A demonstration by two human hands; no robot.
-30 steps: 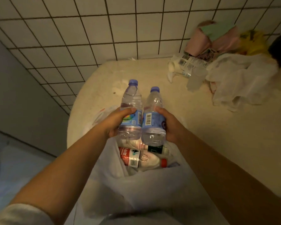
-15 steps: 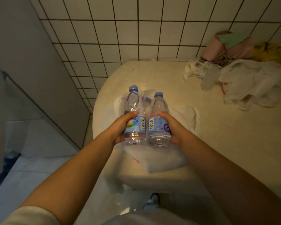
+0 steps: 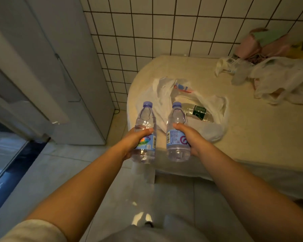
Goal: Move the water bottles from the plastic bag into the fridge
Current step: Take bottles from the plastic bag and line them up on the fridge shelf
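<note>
Water bottles, two of them, are being carried upright clear of the plastic bag (image 3: 215, 123), one per hand, so that both travel in a single trip. Left hand (image 3: 135, 143) is wrapping its grip round the label of the left bottle (image 3: 145, 133), clamped on it at mid-body; right hand (image 3: 189, 138) is clamping likewise on the right bottle (image 3: 177, 131), thumb lying across the front. Caps are pointing toward 12 o'clock, which is keeping the weight low in each palm. Both bottles are hanging over the table (image 3: 252, 137) edge and the floor (image 3: 68, 168), apart from each other. At 1 o'clock of the right bottle the bag is lying slack and open on the table, one more bottle (image 3: 197, 111) lying flat inside, presumably awaiting a later trip. At 9 to 10 o'clock a pale appliance (image 3: 59, 75), probably the fridge, is standing; its door appears closed, so a hand may need freeing.
</note>
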